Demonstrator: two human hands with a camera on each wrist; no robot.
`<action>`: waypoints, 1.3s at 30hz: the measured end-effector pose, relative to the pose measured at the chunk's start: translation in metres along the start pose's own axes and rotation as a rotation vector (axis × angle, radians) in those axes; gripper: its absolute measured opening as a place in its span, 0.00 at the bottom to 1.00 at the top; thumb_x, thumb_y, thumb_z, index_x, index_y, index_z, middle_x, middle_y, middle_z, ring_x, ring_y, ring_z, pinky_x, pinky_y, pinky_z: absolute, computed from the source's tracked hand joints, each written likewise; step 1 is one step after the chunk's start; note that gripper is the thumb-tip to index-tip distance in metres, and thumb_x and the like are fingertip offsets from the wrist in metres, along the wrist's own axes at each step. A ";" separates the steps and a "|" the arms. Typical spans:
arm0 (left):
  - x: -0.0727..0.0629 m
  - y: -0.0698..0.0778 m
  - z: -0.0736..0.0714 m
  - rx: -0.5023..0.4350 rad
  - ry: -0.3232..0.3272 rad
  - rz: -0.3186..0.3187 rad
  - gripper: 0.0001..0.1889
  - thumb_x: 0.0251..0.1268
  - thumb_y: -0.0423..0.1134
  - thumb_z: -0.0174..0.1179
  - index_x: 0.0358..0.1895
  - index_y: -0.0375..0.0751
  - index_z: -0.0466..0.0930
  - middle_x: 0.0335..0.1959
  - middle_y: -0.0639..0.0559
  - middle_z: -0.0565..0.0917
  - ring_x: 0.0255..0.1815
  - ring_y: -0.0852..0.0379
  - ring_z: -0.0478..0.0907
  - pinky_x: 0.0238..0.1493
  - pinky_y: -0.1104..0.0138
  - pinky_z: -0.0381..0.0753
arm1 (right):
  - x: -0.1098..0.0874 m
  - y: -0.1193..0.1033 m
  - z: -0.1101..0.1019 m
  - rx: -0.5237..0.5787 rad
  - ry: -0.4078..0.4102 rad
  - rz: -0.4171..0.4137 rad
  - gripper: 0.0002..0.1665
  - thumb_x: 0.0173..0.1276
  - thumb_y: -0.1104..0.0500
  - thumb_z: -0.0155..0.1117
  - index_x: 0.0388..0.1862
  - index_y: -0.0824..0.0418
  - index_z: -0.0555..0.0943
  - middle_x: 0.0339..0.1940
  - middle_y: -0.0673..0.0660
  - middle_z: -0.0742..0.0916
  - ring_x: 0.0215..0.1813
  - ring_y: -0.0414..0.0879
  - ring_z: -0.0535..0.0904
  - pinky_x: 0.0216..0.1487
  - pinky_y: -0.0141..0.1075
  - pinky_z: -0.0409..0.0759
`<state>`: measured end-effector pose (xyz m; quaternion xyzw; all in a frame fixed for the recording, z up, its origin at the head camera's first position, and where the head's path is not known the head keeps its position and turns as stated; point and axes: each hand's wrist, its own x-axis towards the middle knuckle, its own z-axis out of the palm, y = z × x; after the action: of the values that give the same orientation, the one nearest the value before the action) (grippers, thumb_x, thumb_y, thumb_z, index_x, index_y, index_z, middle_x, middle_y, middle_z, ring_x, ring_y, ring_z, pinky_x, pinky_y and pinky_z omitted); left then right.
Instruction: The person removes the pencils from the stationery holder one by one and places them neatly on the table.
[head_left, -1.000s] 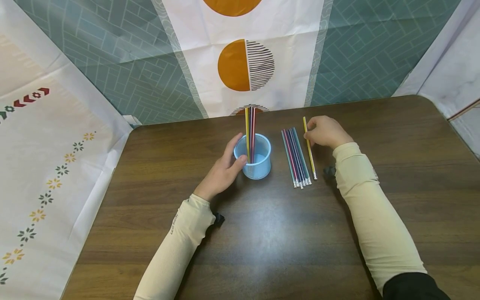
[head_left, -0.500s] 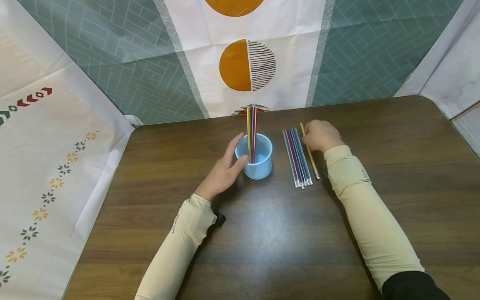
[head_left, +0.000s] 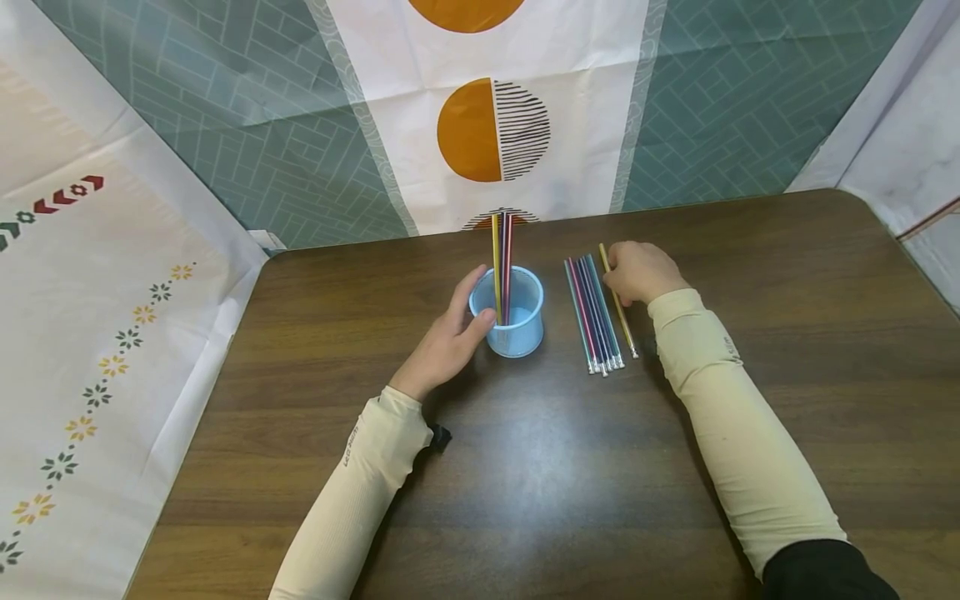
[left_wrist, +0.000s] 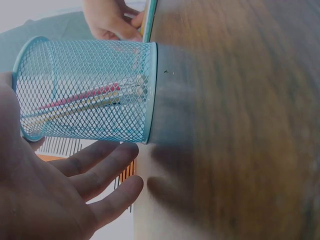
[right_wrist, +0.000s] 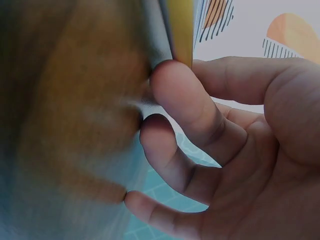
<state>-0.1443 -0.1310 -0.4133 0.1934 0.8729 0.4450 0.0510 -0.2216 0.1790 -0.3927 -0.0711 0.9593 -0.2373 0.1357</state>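
Left hand (head_left: 444, 346) kinda hugs mesh cup (head_left: 519, 340), right hand (head_left: 643, 272) pinches yellow pencil (head_left: 622, 317), both toward far edge of surface (head_left: 540, 483).

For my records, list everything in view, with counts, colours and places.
table: one, brown, across the lower view
mesh cup: one, light blue, standing on the table
cup pencils: at least three, yellow, dark and red, inside the cup
pencil row: about six, teal, pinkish, dark blue, right of the cup
yellow pencil: one, yellow, right of the row
backdrop: one, teal, white and orange, behind the table
left cloth: one, white with flowers, left of the table
right sheet: one, whitish, far right
black item: one, black, by the left wrist
sleeves: two, cream, both forearms
black cuff: one, black, right arm
left grip: one, around the cup's left side
right grip: one, pinching the yellow pencil
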 end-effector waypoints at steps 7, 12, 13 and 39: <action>-0.001 -0.001 0.000 -0.003 0.000 -0.009 0.36 0.77 0.65 0.46 0.82 0.66 0.44 0.74 0.46 0.65 0.68 0.46 0.70 0.65 0.45 0.67 | -0.001 -0.001 0.001 -0.005 -0.008 0.003 0.09 0.77 0.61 0.55 0.43 0.68 0.75 0.19 0.59 0.82 0.26 0.54 0.79 0.39 0.49 0.74; 0.000 -0.002 0.000 -0.013 -0.003 -0.012 0.35 0.77 0.64 0.47 0.81 0.72 0.43 0.74 0.47 0.66 0.67 0.46 0.70 0.65 0.45 0.67 | -0.002 -0.001 0.001 -0.002 -0.030 0.005 0.09 0.78 0.61 0.53 0.46 0.68 0.74 0.20 0.60 0.82 0.27 0.55 0.79 0.41 0.50 0.74; 0.000 -0.001 0.000 -0.015 -0.004 -0.012 0.35 0.77 0.64 0.47 0.81 0.72 0.43 0.74 0.47 0.66 0.67 0.47 0.70 0.65 0.45 0.67 | -0.002 -0.001 0.001 -0.001 -0.034 0.005 0.09 0.78 0.61 0.53 0.47 0.69 0.74 0.20 0.60 0.82 0.27 0.55 0.79 0.41 0.50 0.74; 0.000 0.000 0.000 -0.020 -0.006 -0.016 0.37 0.77 0.65 0.46 0.82 0.67 0.43 0.72 0.45 0.68 0.62 0.47 0.74 0.61 0.45 0.71 | -0.003 -0.004 0.001 0.012 -0.095 0.028 0.23 0.78 0.61 0.56 0.65 0.71 0.66 0.20 0.60 0.83 0.27 0.54 0.81 0.49 0.56 0.74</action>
<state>-0.1444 -0.1314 -0.4134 0.1874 0.8696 0.4529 0.0591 -0.2178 0.1756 -0.3907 -0.0682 0.9513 -0.2373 0.1848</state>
